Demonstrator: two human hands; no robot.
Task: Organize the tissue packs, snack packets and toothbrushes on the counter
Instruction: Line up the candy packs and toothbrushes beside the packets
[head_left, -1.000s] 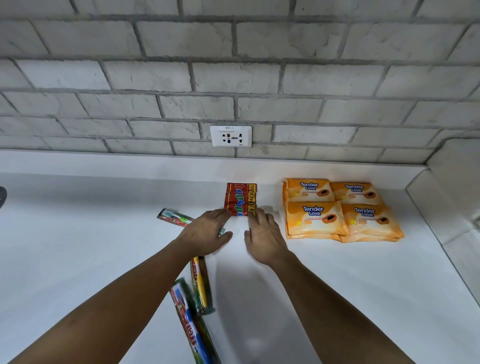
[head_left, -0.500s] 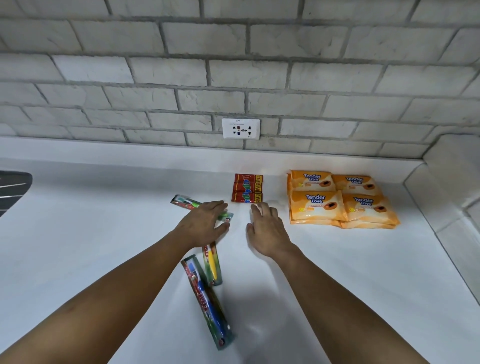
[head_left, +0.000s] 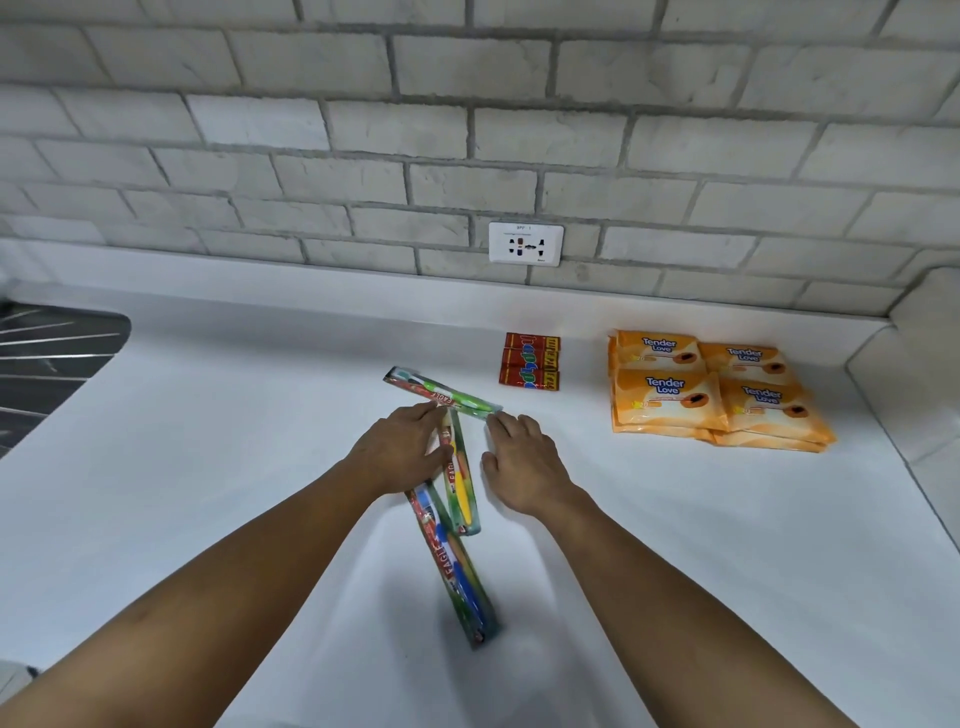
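Note:
Three packaged toothbrushes lie crossed in the middle of the white counter (head_left: 208, 493): a green one (head_left: 441, 392) lies slantwise at the back, a yellow one (head_left: 460, 478) runs toward me, and a blue one (head_left: 457, 566) lies nearest. My left hand (head_left: 400, 449) rests flat on the yellow pack's upper end, fingertips touching the green pack. My right hand (head_left: 519, 462) lies flat beside them, one fingertip at the green pack's right end. A neat stack of red snack packets (head_left: 530, 361) sits behind. Orange tissue packs (head_left: 711, 395) form a tidy block at the right.
A grey brick wall with a white socket (head_left: 525, 243) runs along the back. A dark ribbed drainer or sink (head_left: 47, 358) is at the far left. A raised white ledge (head_left: 914, 374) closes the counter's right end.
Both hands have drawn back from the red snack packets toward me and now rest at the toothbrush packs. The camera view has tilted so more counter shows.

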